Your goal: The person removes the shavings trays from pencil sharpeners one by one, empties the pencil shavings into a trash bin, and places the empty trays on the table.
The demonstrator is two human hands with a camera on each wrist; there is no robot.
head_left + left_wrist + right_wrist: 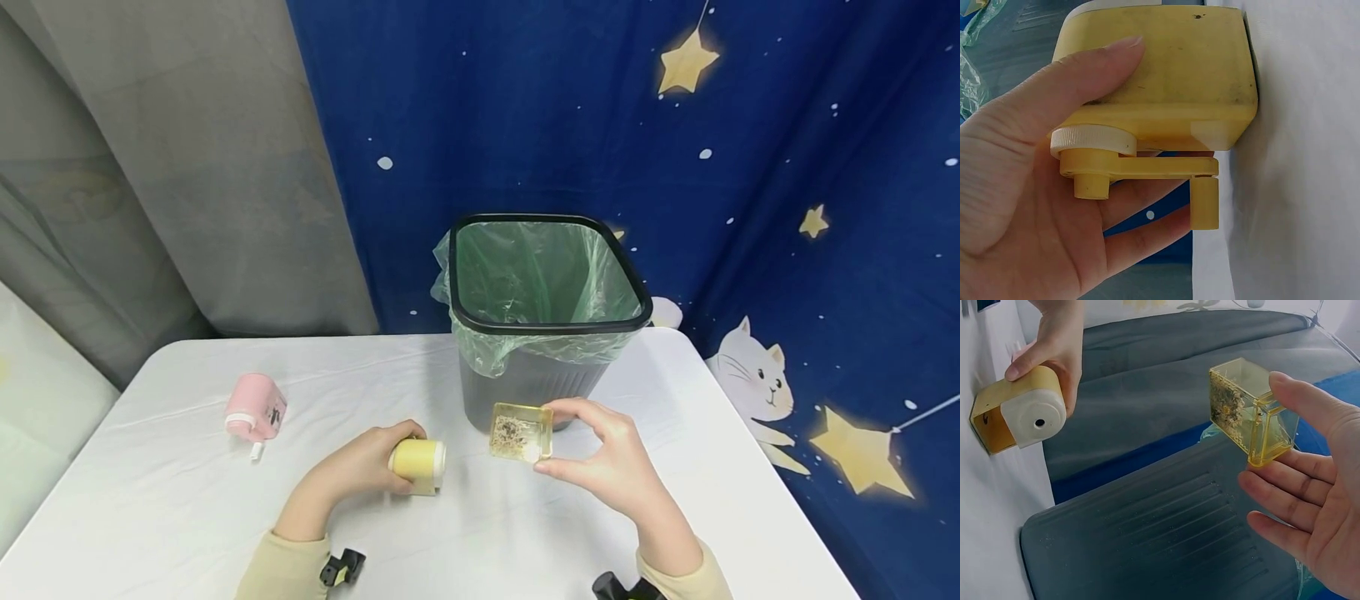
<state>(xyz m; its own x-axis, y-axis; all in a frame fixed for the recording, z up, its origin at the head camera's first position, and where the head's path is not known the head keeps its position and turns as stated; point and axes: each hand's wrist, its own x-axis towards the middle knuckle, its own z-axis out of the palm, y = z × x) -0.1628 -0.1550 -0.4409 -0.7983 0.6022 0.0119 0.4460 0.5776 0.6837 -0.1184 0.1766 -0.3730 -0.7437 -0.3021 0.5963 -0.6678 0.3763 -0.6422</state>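
Observation:
My left hand (360,467) grips a yellow crank pencil sharpener (416,458) low over the white table. In the left wrist view the thumb lies along its body, and the crank handle (1166,167) faces the camera. The right wrist view shows its white face (1041,412) with a small hole, and a hollow opening beside it. Thumb and fingers of my right hand (615,458) pinch a clear yellow shavings drawer (517,433), raised in front of the bin. Pale and dark shavings (1225,403) have gathered at one side of the drawer.
A grey bin (510,392) with a black rim and a green plastic liner (487,354) stands at the table's back edge. On the left lies a pink pencil sharpener (258,400) with a white crank handle. Grey and blue star-patterned curtains (600,108) hang behind.

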